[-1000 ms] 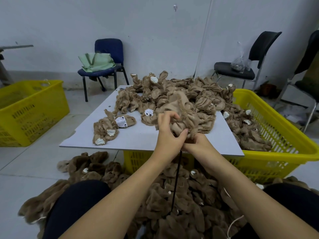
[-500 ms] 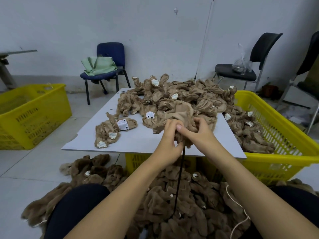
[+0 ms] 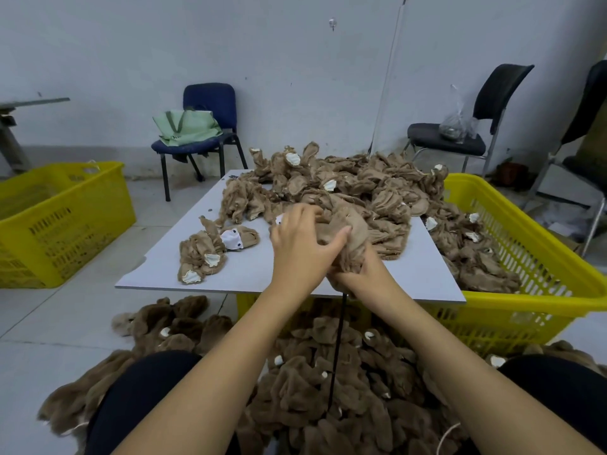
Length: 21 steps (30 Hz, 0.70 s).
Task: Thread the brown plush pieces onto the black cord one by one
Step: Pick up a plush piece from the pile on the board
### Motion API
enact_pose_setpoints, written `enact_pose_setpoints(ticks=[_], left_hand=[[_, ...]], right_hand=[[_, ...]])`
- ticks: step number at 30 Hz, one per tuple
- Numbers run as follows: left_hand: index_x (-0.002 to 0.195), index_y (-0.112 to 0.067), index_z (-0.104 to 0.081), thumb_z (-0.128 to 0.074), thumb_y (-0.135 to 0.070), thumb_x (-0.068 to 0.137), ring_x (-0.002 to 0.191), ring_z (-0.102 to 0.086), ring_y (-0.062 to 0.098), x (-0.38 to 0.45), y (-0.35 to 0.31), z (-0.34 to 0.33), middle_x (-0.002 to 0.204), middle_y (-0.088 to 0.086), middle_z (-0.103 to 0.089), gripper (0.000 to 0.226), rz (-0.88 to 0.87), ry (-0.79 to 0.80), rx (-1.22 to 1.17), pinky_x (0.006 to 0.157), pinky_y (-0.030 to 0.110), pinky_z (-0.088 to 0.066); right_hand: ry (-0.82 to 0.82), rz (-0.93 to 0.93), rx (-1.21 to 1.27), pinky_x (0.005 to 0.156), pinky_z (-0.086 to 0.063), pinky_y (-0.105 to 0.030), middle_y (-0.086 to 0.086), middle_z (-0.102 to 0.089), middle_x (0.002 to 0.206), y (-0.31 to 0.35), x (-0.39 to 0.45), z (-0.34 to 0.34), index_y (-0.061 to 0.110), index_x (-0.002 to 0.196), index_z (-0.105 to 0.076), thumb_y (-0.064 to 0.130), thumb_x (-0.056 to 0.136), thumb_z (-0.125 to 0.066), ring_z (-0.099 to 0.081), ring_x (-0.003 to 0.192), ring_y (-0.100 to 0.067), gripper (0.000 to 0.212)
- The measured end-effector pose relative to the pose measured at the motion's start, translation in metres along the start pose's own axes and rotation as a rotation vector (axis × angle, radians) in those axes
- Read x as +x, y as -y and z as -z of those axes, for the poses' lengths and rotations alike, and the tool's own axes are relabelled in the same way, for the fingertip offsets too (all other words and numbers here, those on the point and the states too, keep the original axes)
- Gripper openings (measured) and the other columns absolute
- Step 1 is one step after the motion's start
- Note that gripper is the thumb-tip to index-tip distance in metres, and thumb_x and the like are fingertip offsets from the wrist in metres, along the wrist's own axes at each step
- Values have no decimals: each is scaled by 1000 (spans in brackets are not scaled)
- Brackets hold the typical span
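Your left hand point(image 3: 300, 247) and right hand point(image 3: 363, 274) both grip one brown plush piece point(image 3: 345, 231) at frame centre. Keep the black cord point(image 3: 338, 339) below taut while you slide the piece down.

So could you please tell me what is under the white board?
A yellow crate holds up the white board, and brown plush pieces fill its exposed right side. The board hides the rest of the crate's contents.
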<state>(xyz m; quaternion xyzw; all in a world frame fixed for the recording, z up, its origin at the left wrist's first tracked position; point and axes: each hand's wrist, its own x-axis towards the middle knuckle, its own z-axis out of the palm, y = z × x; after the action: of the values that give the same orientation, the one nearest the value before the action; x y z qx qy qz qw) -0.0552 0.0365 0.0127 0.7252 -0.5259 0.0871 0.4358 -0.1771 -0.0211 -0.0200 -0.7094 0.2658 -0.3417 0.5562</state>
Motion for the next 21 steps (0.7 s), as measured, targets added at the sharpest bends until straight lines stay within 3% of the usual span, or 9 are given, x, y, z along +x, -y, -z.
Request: enact_pose_setpoints(ticks=[2,5,6,8,10,13,16,18,21], left_hand=[[120,-12,-64,-61,-41,96,115,-54,20,3,0,-8,120,3,-59,38,168,239,-270,102,40,-44],[104,-12,-67,-60,-23,101,84,-64,9,-1,2,-13,94,4,-64,14,265,386,-657,69,16,-51],[103,-15,-66,-59,-22,101,75,-62,5,-3,1,-12,89,1,-62,10,248,389,-672,62,11,-47],[120,-21,-60,-55,-24,102,94,-60,4,-6,3,-13,110,2,-59,18,148,353,-593,75,13,-46],[136,-34,-48,-48,-22,102,107,-52,-7,-11,7,-14,132,-6,-46,36,-11,321,-500,83,10,-43],[140,-39,-44,-43,-14,100,107,-51,-1,-13,6,-14,131,-12,-41,47,-161,317,-422,83,16,-47],[139,-31,-50,-45,-14,93,126,-42,12,-12,8,-17,132,-7,-45,49,-140,281,-396,104,22,-37],[137,-27,-54,-44,-18,90,125,-40,16,-13,7,-17,127,-5,-47,49,-127,278,-381,103,18,-31],[133,-21,-57,-41,-24,91,118,-38,16,-16,4,-19,123,-5,-47,45,-117,289,-338,96,19,-32]], right_hand=[[-7,9,-19,60,-50,-25,-10,-68,96,-3,-2,-3,13,138,-46,-7,84,-66,-64,75,-10,61],[-36,4,-77,56,-47,-23,-9,-66,90,-7,0,1,12,139,-45,-11,82,-61,-62,70,-12,63],[-33,-12,-89,54,-47,-24,-10,-65,90,-7,0,3,10,141,-43,-12,81,-60,-61,68,-13,66],[-23,-41,-83,58,-51,-31,-14,-66,101,-8,1,4,13,145,-38,-11,79,-62,-66,76,-15,75],[-81,-79,-114,75,-59,-48,-13,-62,119,-9,1,3,17,147,-32,0,76,-71,-67,102,-25,83],[-285,-104,-420,106,-43,-49,-2,-38,136,-10,-3,0,14,143,-26,21,70,-84,-40,135,-28,93],[-405,144,-559,119,-18,-40,1,-20,158,1,-10,-1,23,155,-15,30,70,-84,-17,150,-19,109],[-328,386,-660,122,-14,-42,4,-15,165,13,-8,9,31,159,-13,24,75,-80,-16,153,-17,108],[-21,488,-637,118,-34,-39,1,-40,155,21,1,21,22,156,-33,4,75,-75,-37,144,-14,93]])
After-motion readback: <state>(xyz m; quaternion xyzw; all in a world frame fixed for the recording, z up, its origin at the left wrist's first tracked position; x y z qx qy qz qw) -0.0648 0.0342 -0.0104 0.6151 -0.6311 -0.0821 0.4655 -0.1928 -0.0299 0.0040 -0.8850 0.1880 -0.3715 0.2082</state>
